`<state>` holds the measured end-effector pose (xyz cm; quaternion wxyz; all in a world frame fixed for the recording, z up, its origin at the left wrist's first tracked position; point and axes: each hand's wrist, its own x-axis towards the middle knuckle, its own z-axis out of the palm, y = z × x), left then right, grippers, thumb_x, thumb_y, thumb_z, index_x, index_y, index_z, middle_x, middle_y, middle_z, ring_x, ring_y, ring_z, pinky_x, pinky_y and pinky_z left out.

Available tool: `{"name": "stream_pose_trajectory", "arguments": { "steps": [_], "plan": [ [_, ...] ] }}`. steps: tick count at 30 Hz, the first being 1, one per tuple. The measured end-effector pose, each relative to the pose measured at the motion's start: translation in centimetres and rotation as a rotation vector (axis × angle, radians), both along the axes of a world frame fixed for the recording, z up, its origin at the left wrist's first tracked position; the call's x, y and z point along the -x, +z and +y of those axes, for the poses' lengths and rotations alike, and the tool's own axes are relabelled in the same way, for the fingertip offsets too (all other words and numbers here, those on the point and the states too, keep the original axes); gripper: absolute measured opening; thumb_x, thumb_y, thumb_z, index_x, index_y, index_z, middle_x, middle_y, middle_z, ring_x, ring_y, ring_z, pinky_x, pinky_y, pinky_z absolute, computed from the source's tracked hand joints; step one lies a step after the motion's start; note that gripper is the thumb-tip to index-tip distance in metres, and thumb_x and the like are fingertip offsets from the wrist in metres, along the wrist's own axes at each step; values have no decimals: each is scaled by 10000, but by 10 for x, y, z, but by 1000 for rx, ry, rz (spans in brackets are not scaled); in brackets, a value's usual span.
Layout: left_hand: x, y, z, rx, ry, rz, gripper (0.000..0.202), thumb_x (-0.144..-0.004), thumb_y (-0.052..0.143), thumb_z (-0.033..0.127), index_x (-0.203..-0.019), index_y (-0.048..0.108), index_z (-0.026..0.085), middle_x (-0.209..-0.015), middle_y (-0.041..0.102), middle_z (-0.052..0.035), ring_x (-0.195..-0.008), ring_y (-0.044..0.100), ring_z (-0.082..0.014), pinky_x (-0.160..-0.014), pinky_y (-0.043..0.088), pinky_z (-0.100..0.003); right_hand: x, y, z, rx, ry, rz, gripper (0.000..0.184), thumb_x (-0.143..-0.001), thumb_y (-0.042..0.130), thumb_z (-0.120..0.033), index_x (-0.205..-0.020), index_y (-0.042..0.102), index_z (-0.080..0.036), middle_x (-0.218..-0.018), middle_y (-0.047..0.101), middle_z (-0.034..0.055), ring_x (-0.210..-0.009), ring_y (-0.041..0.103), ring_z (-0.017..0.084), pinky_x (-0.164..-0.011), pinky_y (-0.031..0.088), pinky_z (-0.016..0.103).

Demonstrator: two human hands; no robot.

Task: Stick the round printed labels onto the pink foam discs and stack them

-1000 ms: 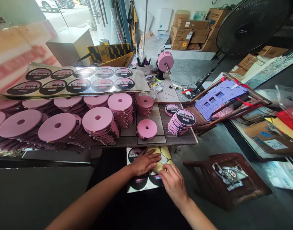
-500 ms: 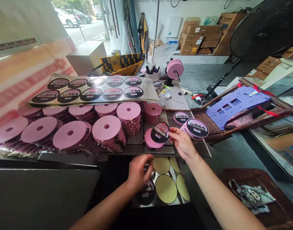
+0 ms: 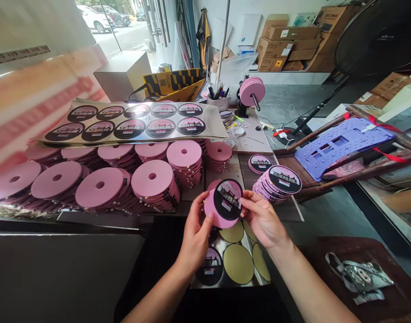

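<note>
Centrally, flat round pink disc (image 3: 210, 207): raised in the air by the near edge of the dark wood-look table (image 3: 289, 210), its face tilted toward the worker, presumably for a clear view of it.
Left hand (image 3: 196, 224): closed on the disc's left rim, thumb over the lower front, the other fingers partly hidden; such a rim hold leaves most of the face uncovered.
Right hand (image 3: 264, 215): pinching, between thumb and forefinger, the right edge of a round black-and-pink printed label (image 3: 228, 199); the edge grip probably spares its underside from touch.
Label over disc: it overlaps the upper right of the pink face and juts past the rim; from where I stand, I cannot tell whether the two touch.
Shiny silver backing sheet (image 3: 220, 244): lying on black cloth (image 3: 172, 255) below both hands, with printed labels at its left and plain yellow-green circles (image 3: 238, 264) beside them; likely there for easy reach.
Table's near right corner: a leaning stack of label-faced pink discs (image 3: 277, 185), seemingly grouped on the right hand's side.
Table's near edge, leftward: stacks of plain pink discs with central holes (image 3: 154, 181).
Pale sheets of printed labels (image 3: 212, 123): laid across the rear stacks, perhaps to save room.
</note>
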<state>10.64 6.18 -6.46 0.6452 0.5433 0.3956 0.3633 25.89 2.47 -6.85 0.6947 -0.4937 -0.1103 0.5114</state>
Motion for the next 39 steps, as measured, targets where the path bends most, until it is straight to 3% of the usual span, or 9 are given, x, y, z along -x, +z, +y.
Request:
{"name": "stream_pose_trajectory", "arguments": {
  "steps": [2, 4, 8, 16, 24, 39],
  "plan": [
    [5, 9, -6, 233, -36, -102, 534, -756, 580, 316, -1255, 397, 262, -1223, 524, -59, -952, 578, -220, -794, 514, -370, 6, 7, -10, 21, 22, -11, 265, -494, 789, -233, -710, 648, -172, -600, 604, -38, -458, 470, 56, -441, 388, 180],
    [10, 15, -10, 452, -91, -180, 602, -721, 600, 256, -1277, 371, 285, -1221, 520, -61, -796, 611, -183, -638, 552, -333, 8, 12, -19, 40, 55, -72, 259, -502, 794, -243, -706, 657, -161, -604, 613, -25, -465, 479, 61, -451, 394, 185],
    [18, 18, -10, 647, -179, -267, 645, -645, 593, 133, -1254, 429, 269, -1177, 550, -66, -762, 611, -176, -628, 549, -338, 7, 16, -31, 72, 135, -202, 245, -526, 791, -280, -694, 667, -151, -634, 639, 7, -487, 504, 80, -467, 409, 204],
    [21, 18, -15, 663, -223, -305, 769, -513, 559, 25, -1235, 454, 269, -1120, 576, -59, -808, 598, -192, -690, 532, -364, 9, 18, -38, 108, 123, -241, 226, -516, 791, -274, -671, 676, -156, -603, 637, 3, -487, 511, 82, -471, 416, 194],
    [23, 19, -19, 605, -241, -313, 685, -634, 645, 72, -1256, 429, 260, -1139, 555, -80, -835, 594, -201, -681, 531, -348, 10, 19, -41, 100, 119, -240, 205, -533, 781, -269, -678, 680, -165, -626, 646, 0, -510, 523, 84, -483, 429, 188],
    [21, 14, -16, 613, -218, -325, 684, -640, 645, 52, -1259, 425, 241, -1167, 546, -92, -856, 578, -200, -658, 539, -339, 10, 14, -39, 81, 109, -261, 176, -563, 768, -238, -688, 673, -161, -620, 637, -6, -512, 516, 70, -473, 427, 164]
  ]
}}
